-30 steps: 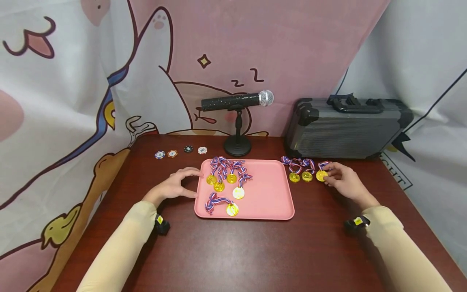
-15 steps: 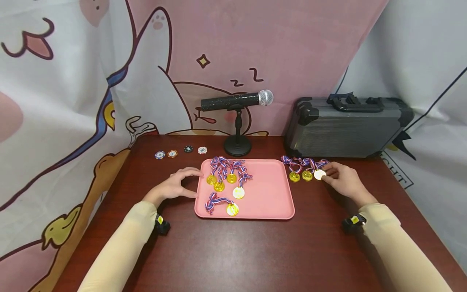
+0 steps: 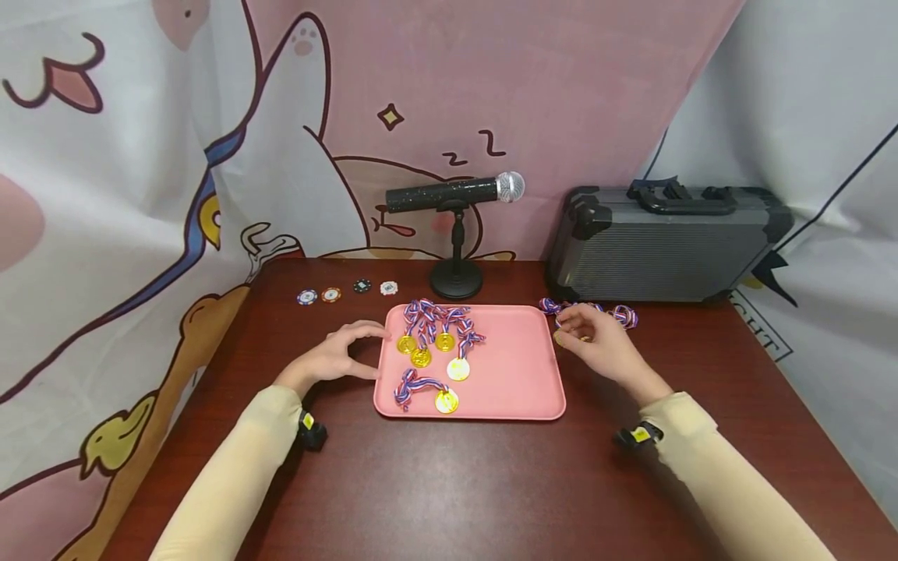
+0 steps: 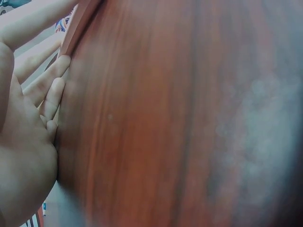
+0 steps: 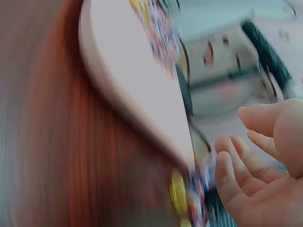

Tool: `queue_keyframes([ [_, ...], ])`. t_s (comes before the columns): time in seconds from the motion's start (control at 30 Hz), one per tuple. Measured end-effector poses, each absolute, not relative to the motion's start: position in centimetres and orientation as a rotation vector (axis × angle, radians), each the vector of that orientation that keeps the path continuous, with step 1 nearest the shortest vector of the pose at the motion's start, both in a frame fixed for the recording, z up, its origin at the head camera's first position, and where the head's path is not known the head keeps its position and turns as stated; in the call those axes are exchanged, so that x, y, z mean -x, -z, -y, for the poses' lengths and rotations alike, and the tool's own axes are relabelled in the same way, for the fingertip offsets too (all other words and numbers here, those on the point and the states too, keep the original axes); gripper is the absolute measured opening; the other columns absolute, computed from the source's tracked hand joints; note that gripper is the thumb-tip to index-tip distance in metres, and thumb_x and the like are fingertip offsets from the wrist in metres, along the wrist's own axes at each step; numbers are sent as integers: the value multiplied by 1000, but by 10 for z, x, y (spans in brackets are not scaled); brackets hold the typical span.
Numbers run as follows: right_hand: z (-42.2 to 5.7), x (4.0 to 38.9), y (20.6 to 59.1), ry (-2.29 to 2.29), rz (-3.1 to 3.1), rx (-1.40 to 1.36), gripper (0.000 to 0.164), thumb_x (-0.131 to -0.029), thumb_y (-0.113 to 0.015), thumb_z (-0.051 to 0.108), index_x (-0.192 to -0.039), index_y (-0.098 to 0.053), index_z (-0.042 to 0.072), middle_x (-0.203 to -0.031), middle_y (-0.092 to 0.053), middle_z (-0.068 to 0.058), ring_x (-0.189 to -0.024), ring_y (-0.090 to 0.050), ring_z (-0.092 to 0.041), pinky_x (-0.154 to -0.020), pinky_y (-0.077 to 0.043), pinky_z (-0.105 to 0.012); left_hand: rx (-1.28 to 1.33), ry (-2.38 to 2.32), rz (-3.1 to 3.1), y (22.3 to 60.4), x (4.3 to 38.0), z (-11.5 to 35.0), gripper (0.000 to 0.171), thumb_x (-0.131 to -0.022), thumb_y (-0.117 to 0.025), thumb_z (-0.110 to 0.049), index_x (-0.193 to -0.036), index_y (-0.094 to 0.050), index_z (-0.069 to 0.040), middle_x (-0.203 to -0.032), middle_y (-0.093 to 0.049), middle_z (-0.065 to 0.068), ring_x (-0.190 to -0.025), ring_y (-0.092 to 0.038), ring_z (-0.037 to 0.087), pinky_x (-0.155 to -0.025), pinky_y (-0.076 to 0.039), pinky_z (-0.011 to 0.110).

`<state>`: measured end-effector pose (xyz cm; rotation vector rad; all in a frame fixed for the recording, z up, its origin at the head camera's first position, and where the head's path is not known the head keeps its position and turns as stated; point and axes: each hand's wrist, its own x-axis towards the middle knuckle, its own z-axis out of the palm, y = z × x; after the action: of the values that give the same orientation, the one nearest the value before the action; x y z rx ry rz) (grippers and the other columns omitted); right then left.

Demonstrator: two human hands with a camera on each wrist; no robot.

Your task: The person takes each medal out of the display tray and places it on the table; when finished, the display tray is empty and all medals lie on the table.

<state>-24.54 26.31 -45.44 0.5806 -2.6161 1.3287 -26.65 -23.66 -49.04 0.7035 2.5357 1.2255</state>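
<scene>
My left hand (image 3: pixel 333 354) is at the left edge of a pink tray (image 3: pixel 519 389), thumb and fingertips spread along its rim. Its fingers (image 4: pixel 35 66) look nearly straight in the left wrist view. Several gold medals (image 3: pixel 458 368) with striped ribbons lie in the tray's left half. Just off the tray's right edge, my right hand (image 3: pixel 605 347) hovers over more medals, partly hiding them. One of these, a gold medal (image 5: pixel 178 194), shows below the tray corner in the right wrist view; the fingers there are loosely bent and apart, holding nothing.
Behind the tray, a black microphone (image 3: pixel 449 195) rests on a stand. A dark hard case (image 3: pixel 666 261) stands at the back right. Several poker chips (image 3: pixel 331 294) lie at the back left. A striped ribbon (image 3: pixel 624 315) lies in front of the case.
My right hand has let go of the rightmost medal and moved left toward the tray. That medal had been shifted slightly left beside the other two. My left hand has stayed put.
</scene>
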Motion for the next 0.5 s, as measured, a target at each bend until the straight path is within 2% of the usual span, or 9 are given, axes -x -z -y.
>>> queue_keyframes([
  [0.2,-196,241,461,-1522,2666,-790,29,-92,-78,-1,-118,-65,-5,-99,-73,-14,-81,-72,-24,-72,-59,-26,-719,-1218,-2550,491,266,237,69,-77,-95,-31,-139,-67,-20,-150,-57,3,-145,-39,31,-119,-23,67],
  [0.3,-170,240,466,-1498,2729,-877,31,-92,-80,3,-120,-66,-2,-99,-74,-11,-79,-73,-21,-73,-60,-29,-713,-1215,-2553,492,267,237,69,-77,-95,-31,-140,-67,-21,-150,-57,3,-145,-39,30,-119,-23,67],
  [0.5,-140,240,473,-1364,2803,-966,31,-90,-83,7,-116,-66,6,-101,-74,-6,-87,-70,-13,-78,-59,-30,-691,-1226,-2543,492,267,237,70,-76,-96,-30,-139,-67,-22,-151,-56,2,-146,-37,29,-120,-21,66],
])
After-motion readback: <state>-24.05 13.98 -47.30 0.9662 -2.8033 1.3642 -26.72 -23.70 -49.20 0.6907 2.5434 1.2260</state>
